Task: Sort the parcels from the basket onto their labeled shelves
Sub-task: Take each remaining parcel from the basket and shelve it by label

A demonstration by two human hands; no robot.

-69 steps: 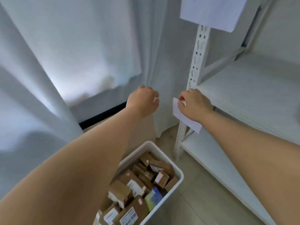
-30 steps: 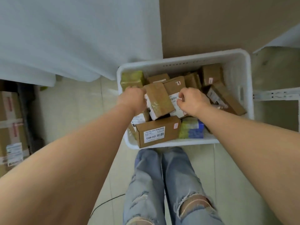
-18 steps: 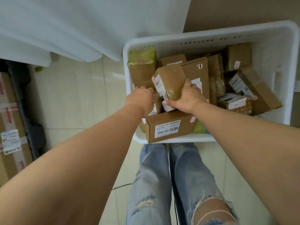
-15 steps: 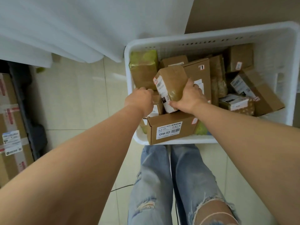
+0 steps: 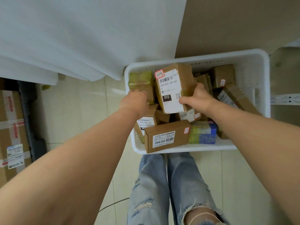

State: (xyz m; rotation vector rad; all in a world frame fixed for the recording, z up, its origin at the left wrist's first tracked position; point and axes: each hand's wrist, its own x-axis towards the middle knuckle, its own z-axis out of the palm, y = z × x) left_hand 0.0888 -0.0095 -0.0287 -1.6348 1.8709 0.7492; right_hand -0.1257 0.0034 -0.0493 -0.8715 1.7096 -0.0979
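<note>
my right hand (image 5: 197, 99) is holding a brown box (image 5: 176, 86) up over the white basket (image 5: 253, 65), with my thumb on the white label and my other fingers wrapped around the far side. the label faces me, and a small sticker with red edges sits in the top corner. the box looks like stiff cardboard with flat sides, so i think it will not bend or squash when i squeeze it. it looks small and i am lifting it with one hand, so i guess it is light. the tape on it looks shiny, so it may be a bit slippery, and holding it by two opposite sides near the bottom feels like the safe way. my left hand (image 5: 135, 99) is down beside a green wrapped parcel (image 5: 141, 83) at the left of the basket, and its fingers are curled, but i cannot tell if they hold anything. the basket is on the floor by my knees and is full of more boxes, like the long box (image 5: 167, 137) at the front and a blue and green parcel (image 5: 203, 132) next to it.
</note>
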